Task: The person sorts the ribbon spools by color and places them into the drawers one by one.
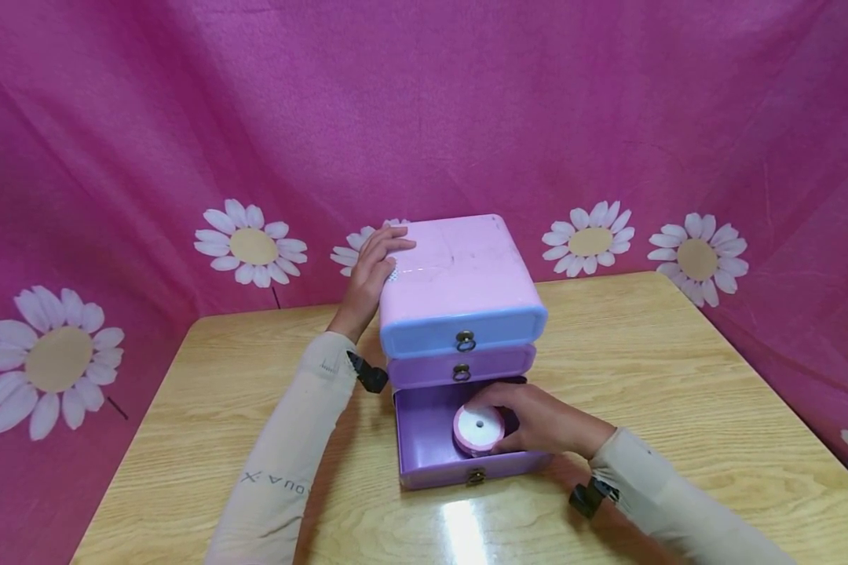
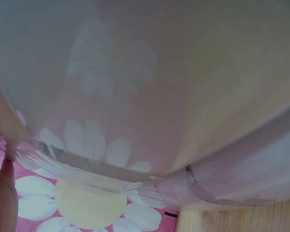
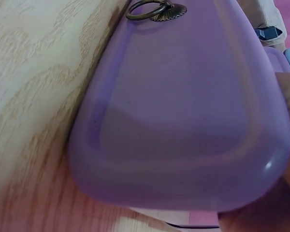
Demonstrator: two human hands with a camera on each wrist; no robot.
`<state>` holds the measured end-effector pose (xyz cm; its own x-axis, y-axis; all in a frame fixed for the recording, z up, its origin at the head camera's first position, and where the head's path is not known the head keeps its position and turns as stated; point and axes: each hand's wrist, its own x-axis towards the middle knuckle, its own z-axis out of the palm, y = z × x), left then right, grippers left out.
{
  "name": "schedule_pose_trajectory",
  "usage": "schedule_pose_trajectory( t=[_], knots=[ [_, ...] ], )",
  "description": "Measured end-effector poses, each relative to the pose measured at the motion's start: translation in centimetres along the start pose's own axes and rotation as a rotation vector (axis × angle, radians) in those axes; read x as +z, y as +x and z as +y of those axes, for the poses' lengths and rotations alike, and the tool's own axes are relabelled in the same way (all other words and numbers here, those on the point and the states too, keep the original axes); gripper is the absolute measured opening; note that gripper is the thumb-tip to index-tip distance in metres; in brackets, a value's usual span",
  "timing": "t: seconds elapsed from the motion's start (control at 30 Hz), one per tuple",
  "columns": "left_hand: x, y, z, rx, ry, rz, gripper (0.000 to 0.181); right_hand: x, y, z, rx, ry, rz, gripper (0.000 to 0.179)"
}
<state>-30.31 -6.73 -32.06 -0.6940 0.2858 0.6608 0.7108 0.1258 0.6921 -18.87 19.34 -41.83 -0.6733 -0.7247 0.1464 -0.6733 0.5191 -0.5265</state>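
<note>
A small chest of drawers point(image 1: 459, 267) with a pink top stands on the table, its lowest purple drawer point(image 1: 422, 428) pulled out. Inside that drawer is a ribbon spool point(image 1: 470, 435), white-faced with a pink edge and a centre hole. My right hand point(image 1: 547, 421) reaches over the drawer's right side and holds the spool between thumb and fingers. On the chest's upper left edge rests my left hand point(image 1: 369, 278), fingers extended over the top. The left wrist view shows mostly the chest's glossy side point(image 2: 135, 72); in the right wrist view the drawer front point(image 3: 179, 106) hides the spool.
The blue top drawer point(image 1: 424, 337) and purple middle drawer point(image 1: 424, 372) are closed, each with a ring pull. Beneath the chest is a wood-grain table point(image 1: 608, 337). A pink flowered cloth point(image 1: 424, 110) hangs behind and at both sides.
</note>
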Motion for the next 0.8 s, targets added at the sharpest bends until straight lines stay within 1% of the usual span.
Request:
schedule_pose_trajectory(
  t=[0.2, 0.37, 0.6, 0.8],
  knots=[
    [0.04, 0.06, -0.16, 0.065, 0.015, 0.004, 0.031, 0.13, 0.28, 0.19, -0.044, -0.014, -0.017, 0.053],
    [0.00, 0.01, -0.14, 0.054, 0.018, 0.005, 0.031, 0.35, 0.57, 0.42, -0.056, -0.043, -0.037, 0.051],
    [0.05, -0.07, -0.11, 0.057, 0.008, 0.005, 0.032, 0.24, 0.63, 0.12, -0.027, -0.067, -0.065, 0.052],
    [0.00, -0.06, 0.00, 0.048, 0.019, 0.004, 0.032, 0.18, 0.62, 0.01, -0.017, -0.081, -0.065, 0.052]
  ],
)
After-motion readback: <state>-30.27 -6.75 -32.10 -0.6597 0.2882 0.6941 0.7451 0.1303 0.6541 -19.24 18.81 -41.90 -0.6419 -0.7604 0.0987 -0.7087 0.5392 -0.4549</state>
